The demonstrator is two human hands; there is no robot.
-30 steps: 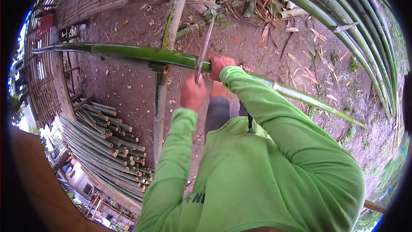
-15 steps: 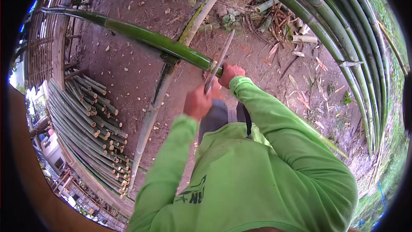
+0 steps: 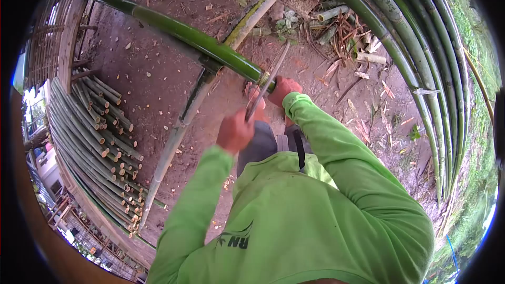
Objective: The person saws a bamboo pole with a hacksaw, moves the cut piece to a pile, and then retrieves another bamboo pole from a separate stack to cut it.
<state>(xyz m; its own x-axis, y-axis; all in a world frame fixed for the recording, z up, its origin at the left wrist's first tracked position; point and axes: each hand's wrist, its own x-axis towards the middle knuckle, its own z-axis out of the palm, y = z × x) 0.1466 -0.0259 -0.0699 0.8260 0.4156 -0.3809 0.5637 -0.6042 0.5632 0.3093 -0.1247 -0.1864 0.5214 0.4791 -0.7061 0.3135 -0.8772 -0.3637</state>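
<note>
My left hand (image 3: pixel 235 130) is closed round the handle end of a saw (image 3: pixel 274 68), whose long thin blade slants up and away. The blade crosses the near end of a thick green bamboo pole (image 3: pixel 202 44), right by a pale ring on it. Just beyond the blade, my right hand (image 3: pixel 284 90) wraps round the pole's cut end. That pole rests over a weathered bamboo crossbar (image 3: pixel 181 118), close to a short dark stub. Part of a foot shows under the pole's end, and the saw's handle is hidden in my left fist.
Stacked cut bamboo poles (image 3: pixel 89 142) lie at the left, ends facing inward. Long green poles (image 3: pixel 421 47) curve along the right. Bamboo offcuts (image 3: pixel 371 58) and shavings litter the dirt ground (image 3: pixel 152 73). A slatted bamboo structure (image 3: pixel 63 37) stands at the upper left.
My left hand has drawn the saw back a little toward my body and to the left. My right hand stays on the pole's end. The view has shifted slightly.
</note>
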